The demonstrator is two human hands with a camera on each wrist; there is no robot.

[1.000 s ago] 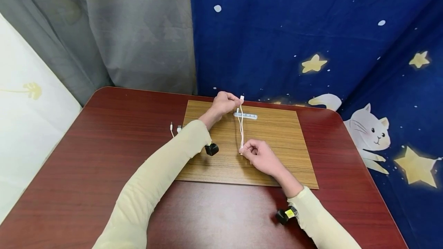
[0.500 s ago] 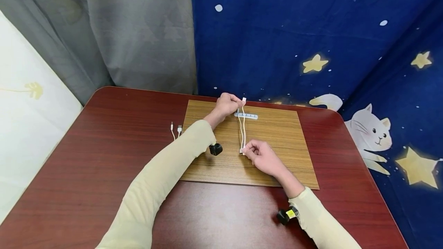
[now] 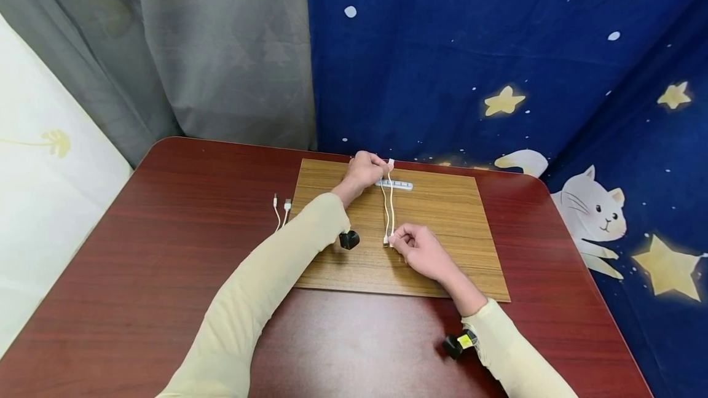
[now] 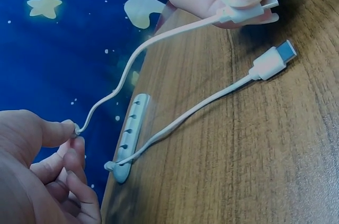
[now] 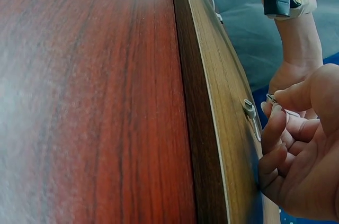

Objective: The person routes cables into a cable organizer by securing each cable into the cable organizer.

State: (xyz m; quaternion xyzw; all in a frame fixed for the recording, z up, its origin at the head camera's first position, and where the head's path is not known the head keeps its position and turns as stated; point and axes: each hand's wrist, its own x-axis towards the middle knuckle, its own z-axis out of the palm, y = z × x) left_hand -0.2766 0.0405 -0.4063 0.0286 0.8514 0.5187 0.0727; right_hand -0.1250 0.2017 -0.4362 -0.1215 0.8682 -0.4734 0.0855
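A short white charging cable (image 4: 139, 52) stretches between my two hands. With thumb and forefinger, my left hand (image 3: 365, 169) pinches its far end near the board's back edge. My right hand (image 3: 419, 249) pinches the plug at the near end, whose metal tip shows past the thumb in the left wrist view. Alongside, a second white cable (image 4: 193, 110) runs from the end slot of a pale cable clip strip (image 4: 132, 131) to its plug (image 4: 269, 65) over the board. In the head view, my left fingers cover the strip's left end.
The wood-grain board (image 3: 442, 226) lies on a dark red table (image 3: 166, 250). Left of it are two more white cable ends (image 3: 275, 201), partly hidden by my left sleeve. Grey and blue curtains (image 3: 409, 54) hang behind the table's back edge.
My left hand has shifted slightly right and nearer, its cable end lowering toward the strip. The held cable has moved right, apart from the second cable. My right hand has edged slightly right.
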